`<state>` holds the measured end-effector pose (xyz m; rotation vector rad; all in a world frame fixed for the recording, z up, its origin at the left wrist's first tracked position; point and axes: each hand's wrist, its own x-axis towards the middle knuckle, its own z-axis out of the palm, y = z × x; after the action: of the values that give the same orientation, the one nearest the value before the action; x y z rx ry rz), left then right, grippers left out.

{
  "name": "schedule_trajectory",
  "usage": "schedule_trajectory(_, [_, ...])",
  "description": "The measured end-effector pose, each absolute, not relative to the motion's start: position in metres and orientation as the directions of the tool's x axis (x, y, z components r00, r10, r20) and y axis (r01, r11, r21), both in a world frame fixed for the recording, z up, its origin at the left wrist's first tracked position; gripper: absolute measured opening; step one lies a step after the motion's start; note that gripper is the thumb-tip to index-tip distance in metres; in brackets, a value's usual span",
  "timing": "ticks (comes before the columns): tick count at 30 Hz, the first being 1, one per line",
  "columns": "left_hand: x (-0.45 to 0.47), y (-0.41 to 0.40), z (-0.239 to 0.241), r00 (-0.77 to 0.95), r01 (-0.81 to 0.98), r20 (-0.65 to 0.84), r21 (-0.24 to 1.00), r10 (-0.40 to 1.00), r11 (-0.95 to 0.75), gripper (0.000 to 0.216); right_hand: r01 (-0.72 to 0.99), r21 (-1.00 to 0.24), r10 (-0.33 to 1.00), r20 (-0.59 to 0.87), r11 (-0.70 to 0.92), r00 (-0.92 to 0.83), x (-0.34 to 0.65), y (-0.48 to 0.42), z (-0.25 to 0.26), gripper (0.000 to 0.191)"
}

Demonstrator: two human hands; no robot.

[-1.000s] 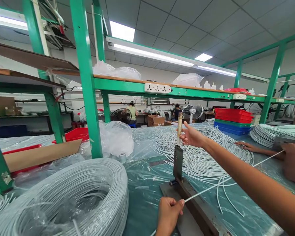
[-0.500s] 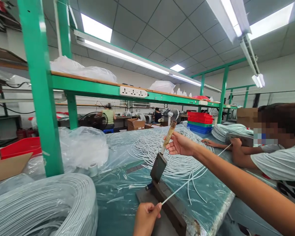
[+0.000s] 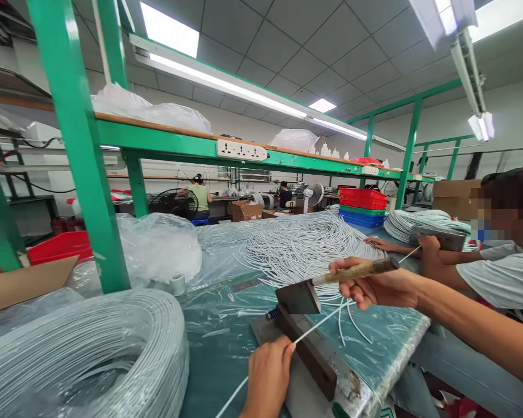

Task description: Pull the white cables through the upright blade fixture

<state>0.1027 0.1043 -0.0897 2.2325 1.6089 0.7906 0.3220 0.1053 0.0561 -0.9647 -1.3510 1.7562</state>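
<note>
My left hand (image 3: 268,371) pinches a thin white cable (image 3: 320,325) just left of a metal base bar (image 3: 307,351). A length of cable trails below that hand, and the other part runs up and right across the bar. The fingers of my right hand (image 3: 381,288) are closed around the worn handle (image 3: 351,271) of a hinged lever cutter. Its broad steel blade (image 3: 300,297) is tilted above the bar, near a spring at the hinge. The handle leans to the right. Behind the blade, a heap of white cable lengths (image 3: 300,247) lies on the bench.
A large wrapped cable coil (image 3: 157,348) stands at the left front. A co-worker's hand (image 3: 429,242) rests by a metal block at the right. Red trays (image 3: 361,198) stand at the back. A green post (image 3: 85,174) and shelf frame the bench; a tape roll (image 3: 178,284) lies near the plastic bag.
My right hand has swung the cutter handle from near upright down to the right, lowering the blade. Cable now shows trailing below my left hand. The view has shifted slightly.
</note>
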Motion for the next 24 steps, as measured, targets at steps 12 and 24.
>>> schedule_trajectory(12, [0.111,0.129,-0.112,0.189,0.182,-0.05,0.983,0.981,0.015,0.044,-0.128,-0.944,0.896,-0.239,-0.305,-0.374,0.322,0.082,0.045,0.014])
schedule_trajectory(24, [0.115,0.127,-0.107,0.099,0.081,-0.085,0.994,0.991,0.077,0.038,0.169,-0.858,0.821,-0.514,-0.485,-0.249,0.319,0.057,0.038,0.041])
